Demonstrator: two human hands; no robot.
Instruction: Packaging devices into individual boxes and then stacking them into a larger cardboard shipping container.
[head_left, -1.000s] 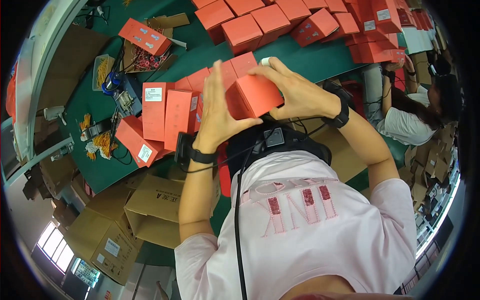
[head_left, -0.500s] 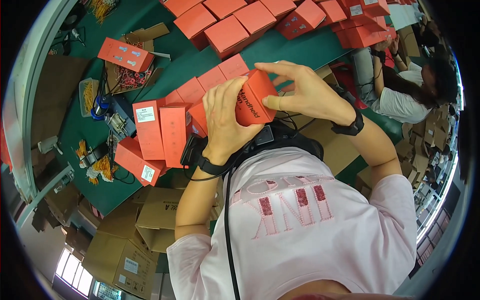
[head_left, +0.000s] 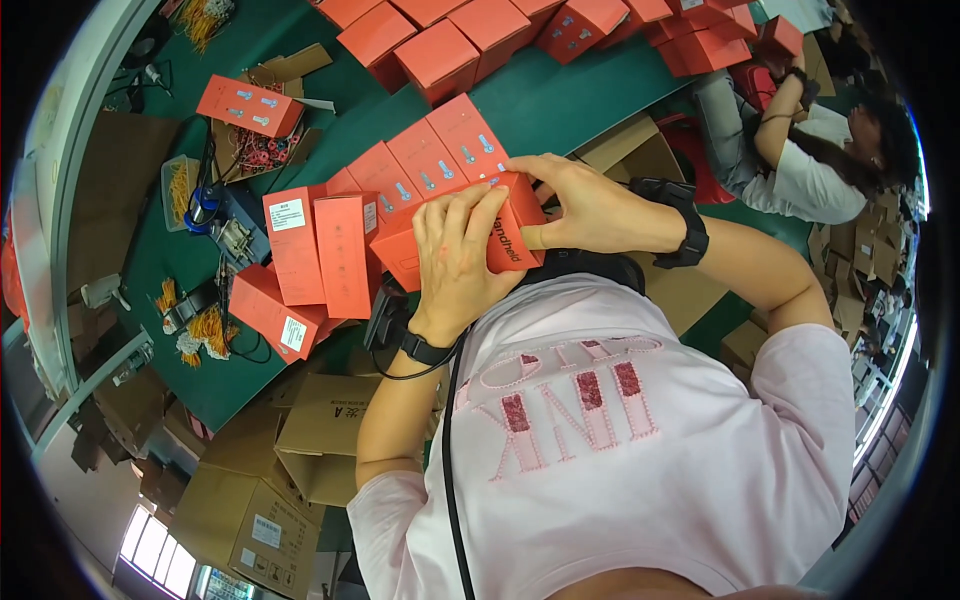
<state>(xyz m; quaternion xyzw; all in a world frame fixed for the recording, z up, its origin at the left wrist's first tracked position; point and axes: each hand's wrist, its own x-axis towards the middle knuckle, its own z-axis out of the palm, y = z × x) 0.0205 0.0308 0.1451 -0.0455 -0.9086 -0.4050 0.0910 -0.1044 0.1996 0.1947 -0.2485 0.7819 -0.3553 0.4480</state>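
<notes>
A red cardboard box [head_left: 398,252] with dark printing on one face is held between both hands, in front of my body at the table's near edge. My left hand [head_left: 455,260] wraps over its middle, fingers on the upper side and thumb on the printed face. At the box's right end, my right hand [head_left: 600,205] grips with its index finger at the far edge and its thumb, wearing a yellowish band, at the near one. Whether that end flap is closed, I cannot tell. Just beyond lies a row of similar red boxes [head_left: 425,160] with small pictures on them.
More red boxes [head_left: 440,60] are stacked across the green table [head_left: 590,105]. Labelled red boxes [head_left: 297,255] stand to the left, near yellow wire bundles [head_left: 205,335] and an open carton of parts [head_left: 262,145]. Brown cartons [head_left: 335,430] stand below. A co-worker [head_left: 800,150] sits at the right.
The held box has tipped, and its long side now shows left of my left hand. My right hand has come down slightly with it. The co-worker's arm has moved, with a red box by that hand.
</notes>
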